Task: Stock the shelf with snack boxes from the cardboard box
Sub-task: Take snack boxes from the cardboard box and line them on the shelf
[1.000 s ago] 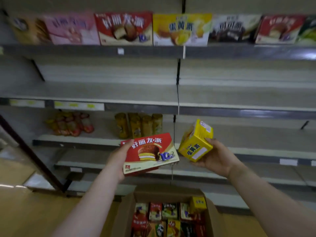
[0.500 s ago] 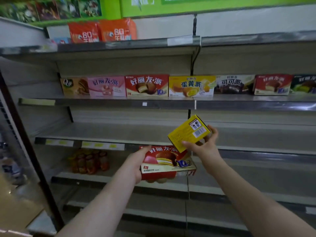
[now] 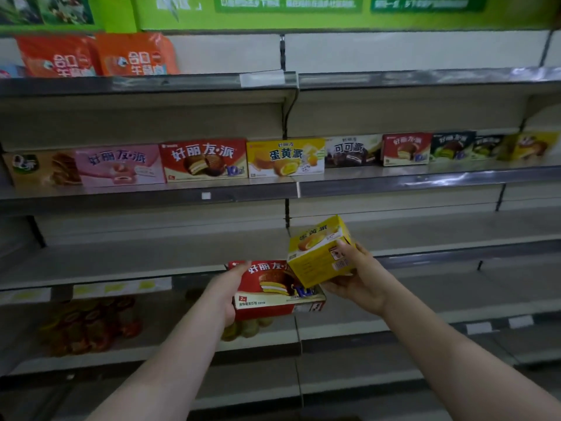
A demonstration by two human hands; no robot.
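A: State both loads.

B: The left hand [image 3: 226, 291] grips the red snack box [image 3: 274, 291] by its left end; the right hand [image 3: 359, 279] clamps the yellow snack box [image 3: 318, 252] from below and behind. The yellow box overlaps the red one's upper right corner. The cardboard box is out of view.

A: Procedure?

B: Separate the boxes, then raise each to the stocked shelf [image 3: 425, 180] and seat it face-out in front of its matching red shelf box [image 3: 205, 161] or yellow shelf box [image 3: 285, 158], base flat
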